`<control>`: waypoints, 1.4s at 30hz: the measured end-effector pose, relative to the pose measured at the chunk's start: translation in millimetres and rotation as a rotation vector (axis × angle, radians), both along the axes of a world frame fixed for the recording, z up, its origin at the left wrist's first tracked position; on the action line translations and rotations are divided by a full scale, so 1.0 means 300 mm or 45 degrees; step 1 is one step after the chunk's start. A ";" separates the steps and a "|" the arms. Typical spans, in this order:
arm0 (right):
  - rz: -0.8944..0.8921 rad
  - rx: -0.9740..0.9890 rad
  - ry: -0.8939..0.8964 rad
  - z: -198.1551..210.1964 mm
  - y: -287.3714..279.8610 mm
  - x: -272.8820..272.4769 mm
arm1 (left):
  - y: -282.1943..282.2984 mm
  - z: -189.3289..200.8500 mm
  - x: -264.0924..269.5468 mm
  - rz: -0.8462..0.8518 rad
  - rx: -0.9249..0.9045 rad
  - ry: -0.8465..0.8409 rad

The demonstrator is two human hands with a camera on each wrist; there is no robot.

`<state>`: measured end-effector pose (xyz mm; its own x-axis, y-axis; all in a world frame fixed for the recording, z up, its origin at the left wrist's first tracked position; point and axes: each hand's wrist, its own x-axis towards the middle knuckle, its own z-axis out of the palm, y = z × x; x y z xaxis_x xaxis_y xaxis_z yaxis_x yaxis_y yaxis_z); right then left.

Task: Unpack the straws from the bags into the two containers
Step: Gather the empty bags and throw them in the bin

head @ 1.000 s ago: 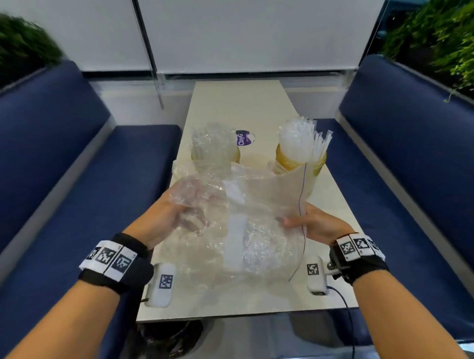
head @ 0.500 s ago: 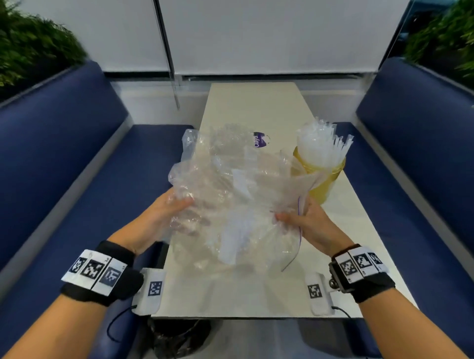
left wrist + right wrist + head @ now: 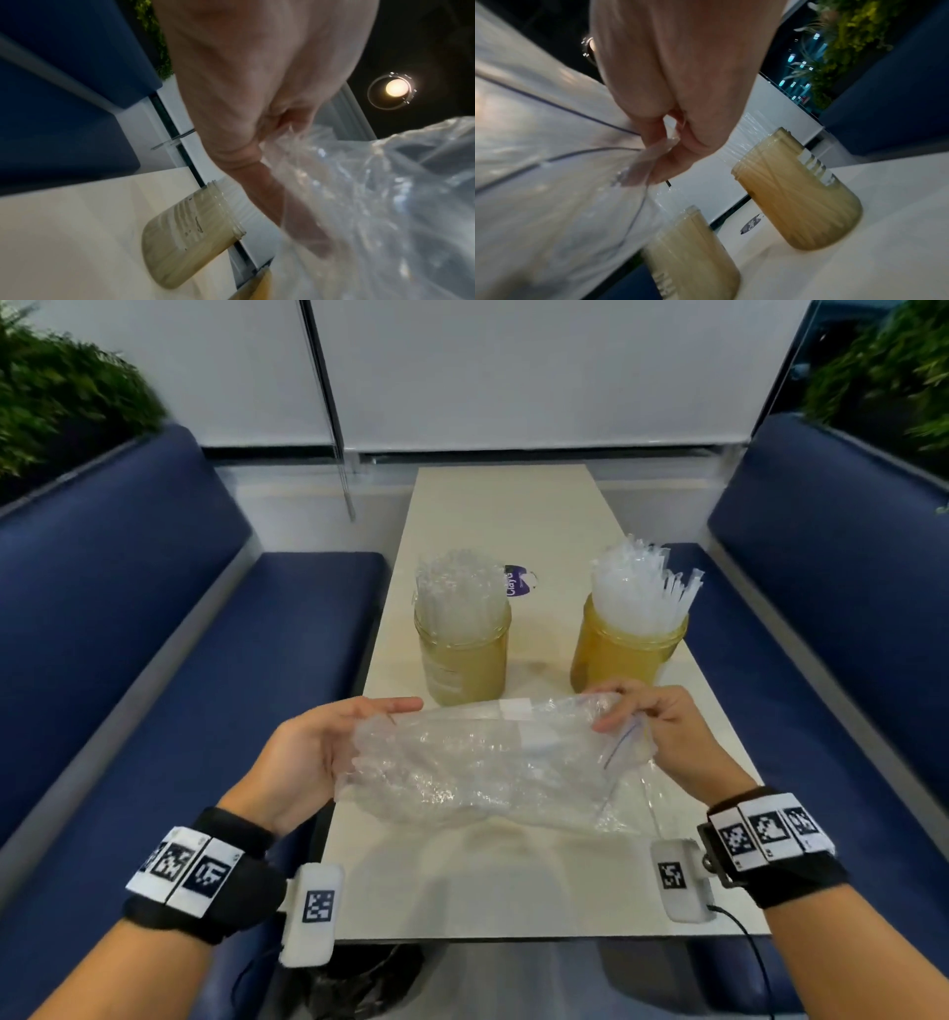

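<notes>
One bag: a clear plastic bag (image 3: 477, 762) is held level above the near end of the table (image 3: 513, 516), stretched between both hands; whether any straws remain inside I cannot tell through the crinkled film.
Handling: judged very light, limp and slippery; the film creases easily and gives no stiffness, so it needs support at both ends or it will sag.
Where to hold: the zip edge, marked by a thin dark line at the right end, looks the firmest strip to pinch; the sealed left end can rest in a palm.
Left hand: the left hand (image 3: 318, 752) cups the bag's left end, fingers (image 3: 272, 188) lying fairly straight along the film, thumb on top.
Right hand: the right hand (image 3: 652, 726) pinches the bag's right edge between thumb and curled fingers (image 3: 680, 160), by the zip line.
Left jar: the yellowish jar (image 3: 462, 660), just beyond the bag at the left, stands upright and packed with clear straws (image 3: 459, 593) poking above its rim.
Right jar: the amber jar (image 3: 624, 649), beside it at the right and apart from it, stands upright, crammed with white wrapped straws (image 3: 637, 588) fanning out over the top.
Beyond: a small purple sticker (image 3: 516, 581) lies on the table between and behind the jars; blue benches (image 3: 128, 618) flank both sides.
</notes>
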<state>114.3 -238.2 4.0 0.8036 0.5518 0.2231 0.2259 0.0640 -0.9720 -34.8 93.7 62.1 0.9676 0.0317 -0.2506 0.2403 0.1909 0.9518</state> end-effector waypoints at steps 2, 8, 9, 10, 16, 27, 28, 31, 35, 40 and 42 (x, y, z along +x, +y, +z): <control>-0.071 -0.064 -0.029 -0.021 0.008 -0.008 | 0.009 -0.002 0.000 -0.052 -0.017 0.044; 0.178 -0.622 -0.165 0.013 0.017 -0.032 | 0.012 -0.022 0.013 -0.091 1.116 -0.099; 0.278 -0.676 -0.116 0.038 0.018 -0.040 | 0.012 -0.020 0.017 -0.042 1.180 -0.124; 0.370 -0.689 -0.069 0.065 0.024 -0.050 | 0.008 -0.017 0.022 0.005 1.230 -0.170; 0.142 -0.752 -0.454 0.150 0.228 -0.140 | -0.053 0.044 0.051 -0.032 1.323 -0.496; 0.093 -1.119 -1.005 0.046 0.321 -0.118 | 0.090 0.083 -0.032 -0.220 1.417 -0.413; 0.094 -1.141 -1.039 0.038 0.318 -0.112 | 0.093 0.083 -0.039 -0.199 1.401 -0.418; 0.078 -1.130 -1.004 0.005 0.352 -0.098 | 0.086 0.075 -0.039 -0.025 1.333 -0.502; 0.041 -1.003 -0.886 -0.034 0.375 -0.087 | 0.088 0.055 -0.046 0.047 1.115 -0.381; 0.039 -0.890 -0.759 -0.036 0.332 -0.127 | 0.085 0.065 -0.061 0.031 1.128 -0.500; 0.004 -0.880 -0.620 -0.015 0.297 -0.167 | 0.108 0.091 -0.067 0.045 1.123 -0.517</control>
